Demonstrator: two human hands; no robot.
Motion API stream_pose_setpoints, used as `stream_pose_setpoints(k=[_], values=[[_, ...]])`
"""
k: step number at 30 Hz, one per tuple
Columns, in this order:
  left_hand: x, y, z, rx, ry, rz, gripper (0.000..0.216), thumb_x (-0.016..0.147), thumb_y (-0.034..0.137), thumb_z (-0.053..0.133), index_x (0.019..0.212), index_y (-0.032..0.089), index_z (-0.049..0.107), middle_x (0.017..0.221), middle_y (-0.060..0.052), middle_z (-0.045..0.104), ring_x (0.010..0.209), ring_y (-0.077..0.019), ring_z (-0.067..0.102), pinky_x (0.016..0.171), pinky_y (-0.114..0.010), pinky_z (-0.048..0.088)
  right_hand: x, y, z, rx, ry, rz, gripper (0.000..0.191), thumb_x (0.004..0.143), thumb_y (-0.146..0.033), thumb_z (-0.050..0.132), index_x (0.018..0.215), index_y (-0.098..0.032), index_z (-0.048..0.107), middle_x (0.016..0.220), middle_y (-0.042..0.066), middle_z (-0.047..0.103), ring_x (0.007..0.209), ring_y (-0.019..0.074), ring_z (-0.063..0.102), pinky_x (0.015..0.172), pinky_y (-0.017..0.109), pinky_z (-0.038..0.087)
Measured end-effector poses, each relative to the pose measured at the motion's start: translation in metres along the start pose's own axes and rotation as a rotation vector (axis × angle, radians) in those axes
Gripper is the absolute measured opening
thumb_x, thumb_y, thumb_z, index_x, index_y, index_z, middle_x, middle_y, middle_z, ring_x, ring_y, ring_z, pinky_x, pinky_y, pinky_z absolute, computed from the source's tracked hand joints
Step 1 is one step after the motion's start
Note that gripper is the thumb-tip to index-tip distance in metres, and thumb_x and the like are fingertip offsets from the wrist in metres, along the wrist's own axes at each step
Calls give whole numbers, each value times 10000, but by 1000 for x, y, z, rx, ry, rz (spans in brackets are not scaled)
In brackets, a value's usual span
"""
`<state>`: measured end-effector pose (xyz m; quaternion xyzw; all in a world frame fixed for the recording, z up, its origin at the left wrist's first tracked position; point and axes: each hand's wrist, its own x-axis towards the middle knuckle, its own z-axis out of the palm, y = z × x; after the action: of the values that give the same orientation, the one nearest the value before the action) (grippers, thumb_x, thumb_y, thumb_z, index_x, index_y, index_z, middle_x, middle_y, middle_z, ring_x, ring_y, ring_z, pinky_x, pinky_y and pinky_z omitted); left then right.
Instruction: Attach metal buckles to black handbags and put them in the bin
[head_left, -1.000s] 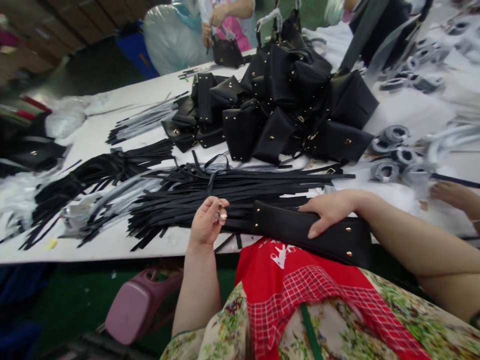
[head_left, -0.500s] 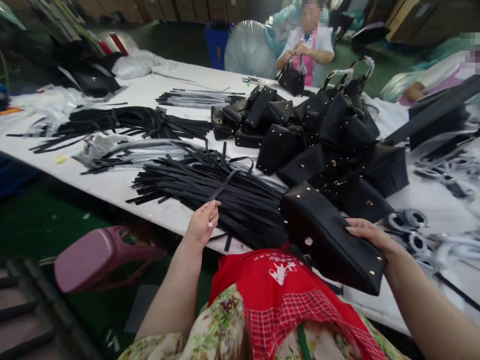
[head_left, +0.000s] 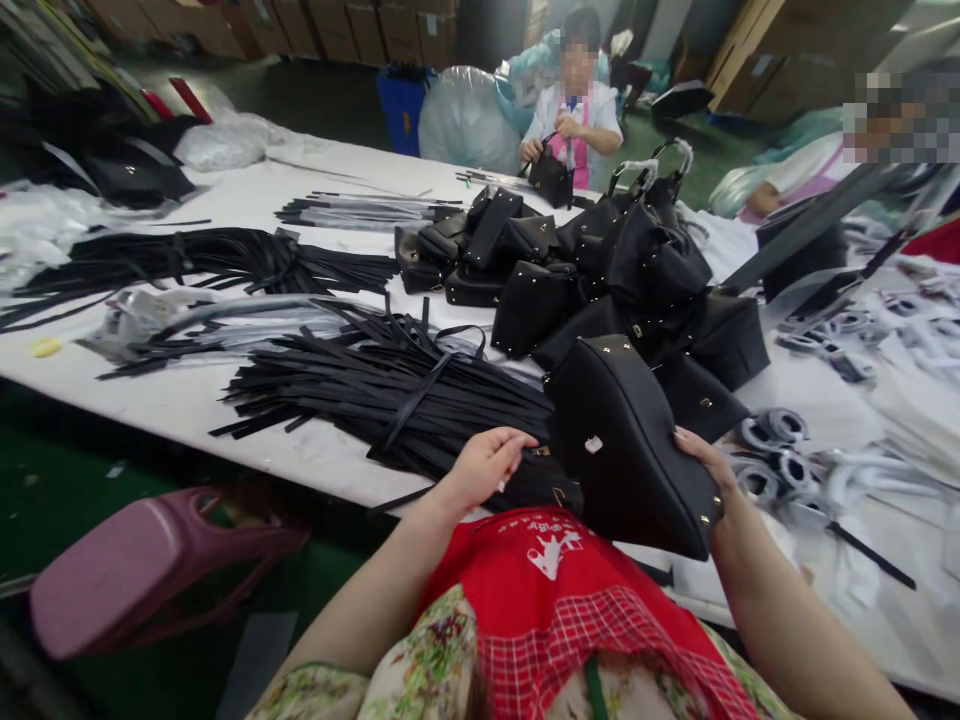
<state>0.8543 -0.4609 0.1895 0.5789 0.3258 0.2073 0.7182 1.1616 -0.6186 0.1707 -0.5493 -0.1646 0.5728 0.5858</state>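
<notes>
My right hand [head_left: 709, 480] grips a black handbag [head_left: 637, 455] by its side, the bag tipped so its studded base faces up; a small white patch shows on that base. My left hand [head_left: 487, 465] is closed in a pinch beside the bag's near edge, by a small gold fitting. What its fingertips hold, if anything, I cannot make out. A bit of white shows at that hand's fingers. Under and left of the bag lies a thick bundle of black straps [head_left: 322, 390], with one strap across it.
More black handbags [head_left: 600, 250] are heaped behind. Further strap bundles [head_left: 217, 255] lie left on the white table [head_left: 172, 400]. White rolled pieces [head_left: 772, 450] sit at right. A pink stool [head_left: 112, 560] stands below. Across the table a co-worker [head_left: 574, 120] handles a bag; another person is at right.
My left hand has let go of a strap end on the bundle and moved right to the handbag. The handbag is turned more upright, and the view has shifted right.
</notes>
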Motion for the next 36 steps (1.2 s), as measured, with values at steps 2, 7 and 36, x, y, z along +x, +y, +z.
stream_pose_setpoints(k=[2,7,36], values=[[0,4,17,204,-49,74,323,902,400,501,927,151,705,543,30,545,446,-87,444,469,-208,348,-5,11,16,-3,-95,56,406,649,-318,757,1025,-188,682,962,74,749,765,237,726,682,288,601],[-13,16,25,519,-143,104,267,882,336,562,793,160,741,774,-43,741,698,-163,648,651,-243,459,-18,24,46,15,-295,202,410,634,-326,786,998,-153,714,927,110,748,725,229,724,633,258,584],[-16,-42,-39,-472,115,-176,440,709,367,788,616,166,407,584,44,528,452,-41,489,365,-123,303,16,120,-106,-448,276,204,447,721,-494,672,1063,-206,677,905,68,716,835,209,657,688,290,529]])
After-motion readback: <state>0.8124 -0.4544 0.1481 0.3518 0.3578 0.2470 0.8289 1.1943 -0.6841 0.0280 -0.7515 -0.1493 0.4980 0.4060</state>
